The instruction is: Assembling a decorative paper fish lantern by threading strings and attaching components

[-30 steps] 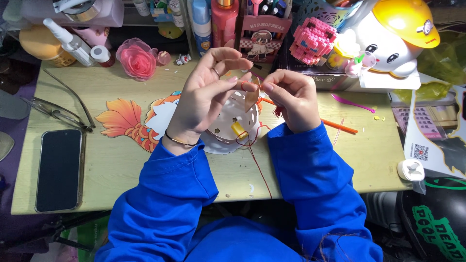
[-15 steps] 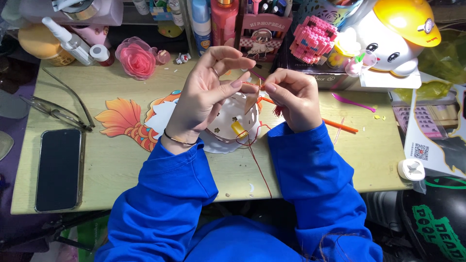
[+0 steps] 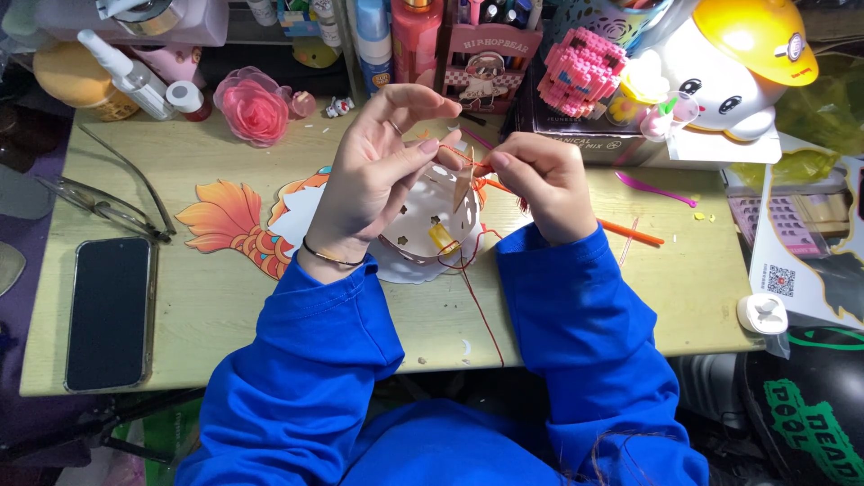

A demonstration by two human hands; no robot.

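— The white paper lantern (image 3: 423,225), how is it looking?

— I'm seeing a round, thin-walled shell with small punched holes and a yellow piece inside. It's sitting at the middle of the table (image 3: 225,306), partly on an orange fish-shaped paper cutout (image 3: 229,225).

— And the hands?

— My left hand (image 3: 373,184) is pinching a red thread (image 3: 477,297) just above the lantern, fingers curled. My right hand (image 3: 540,184) is pinching the same thread close beside it. The thread is trailing down over the near table edge.

— Room to move?

— A phone (image 3: 110,310) and glasses (image 3: 112,202) are lying well to the left; an orange stick (image 3: 630,234) is lying just right. The back edge is crowding with bottles and toys.
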